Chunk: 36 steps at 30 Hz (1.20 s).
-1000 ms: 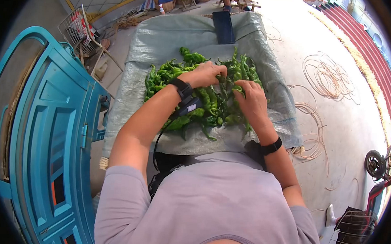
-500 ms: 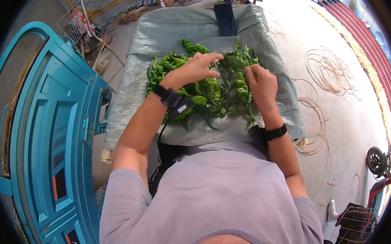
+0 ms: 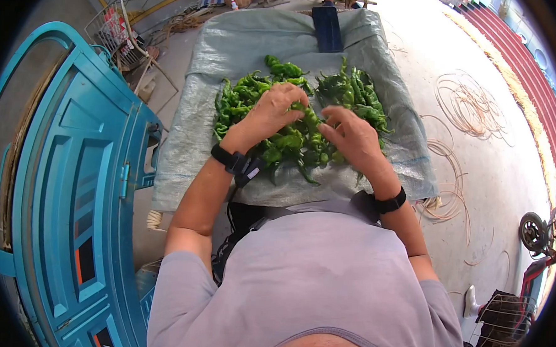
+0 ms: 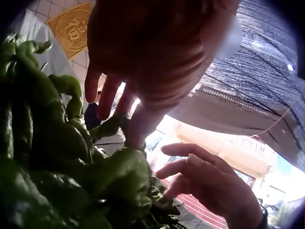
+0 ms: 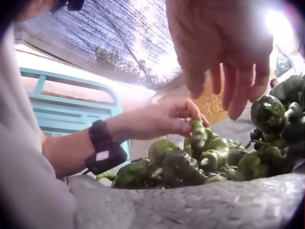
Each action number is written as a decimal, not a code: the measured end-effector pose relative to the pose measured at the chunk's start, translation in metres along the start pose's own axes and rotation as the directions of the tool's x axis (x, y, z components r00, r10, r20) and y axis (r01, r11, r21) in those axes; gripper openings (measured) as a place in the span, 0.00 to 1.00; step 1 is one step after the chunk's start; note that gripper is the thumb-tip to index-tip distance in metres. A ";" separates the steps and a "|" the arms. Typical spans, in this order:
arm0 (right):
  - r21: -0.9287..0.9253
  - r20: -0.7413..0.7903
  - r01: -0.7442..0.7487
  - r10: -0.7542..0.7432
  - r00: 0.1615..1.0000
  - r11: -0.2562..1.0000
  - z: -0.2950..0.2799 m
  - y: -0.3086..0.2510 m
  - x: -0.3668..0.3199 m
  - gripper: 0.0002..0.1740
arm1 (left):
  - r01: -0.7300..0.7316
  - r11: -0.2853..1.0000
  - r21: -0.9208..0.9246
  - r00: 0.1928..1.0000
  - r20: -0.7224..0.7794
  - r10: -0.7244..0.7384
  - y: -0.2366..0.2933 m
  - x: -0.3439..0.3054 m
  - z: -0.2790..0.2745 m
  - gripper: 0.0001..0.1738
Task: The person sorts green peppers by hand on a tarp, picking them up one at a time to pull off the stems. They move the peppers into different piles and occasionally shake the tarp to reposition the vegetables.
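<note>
My left hand [image 3: 274, 110] pinches a green pepper [image 5: 198, 136] between thumb and fingers, at the right side of the left heap of peppers [image 3: 241, 99]. In the left wrist view, thumb and fingers come down on the stem end of that pepper. Just to the right, my right hand [image 3: 355, 137] hovers with nothing in it, its fingers extended towards the held pepper. The right wrist view shows those fingers hanging loosely apart above the peppers. A second heap of peppers [image 3: 357, 93] lies beyond the right hand, partly hidden by it.
Both heaps lie on a grey-green woven plastic sheet [image 3: 235, 39]. A dark blue flat object [image 3: 328, 28] rests at its far edge. A turquoise metal panel [image 3: 76, 182] stands at left. Coils of thin cane [image 3: 470, 105] lie on the floor at right.
The right hand has left the right heap and come back towards the left hand, its pinch loosened. The left hand, spread half a second ago, now pinches a pepper.
</note>
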State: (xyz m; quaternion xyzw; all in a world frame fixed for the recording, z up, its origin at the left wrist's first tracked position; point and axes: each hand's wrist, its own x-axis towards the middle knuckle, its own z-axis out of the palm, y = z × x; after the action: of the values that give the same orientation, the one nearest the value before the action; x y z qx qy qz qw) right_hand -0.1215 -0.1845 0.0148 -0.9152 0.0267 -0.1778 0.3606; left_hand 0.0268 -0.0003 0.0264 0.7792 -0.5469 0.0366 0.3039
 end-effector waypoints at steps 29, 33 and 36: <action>0.000 -0.032 -0.059 0.059 0.998 0.998 -0.004 0.003 -0.003 0.18 | 0.052 0.962 0.268 0.969 -0.245 0.016 0.017 0.017 0.025 0.18; 0.445 0.152 -0.192 0.138 0.979 0.875 -0.002 -0.001 -0.002 0.16 | 0.023 0.991 0.133 0.937 -0.349 0.025 0.033 0.019 0.018 0.18; 0.595 0.041 -0.134 0.136 0.990 0.793 -0.004 0.003 0.000 0.16 | -0.017 0.998 -0.063 0.860 -0.510 -0.017 0.051 0.026 0.018 0.19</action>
State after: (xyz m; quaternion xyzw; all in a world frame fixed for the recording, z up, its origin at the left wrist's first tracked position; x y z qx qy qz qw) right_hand -0.1230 -0.1891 0.0154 -0.7511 0.0353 -0.1527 0.6413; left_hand -0.0124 -0.0419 0.0434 0.7316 -0.4479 0.2235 0.4628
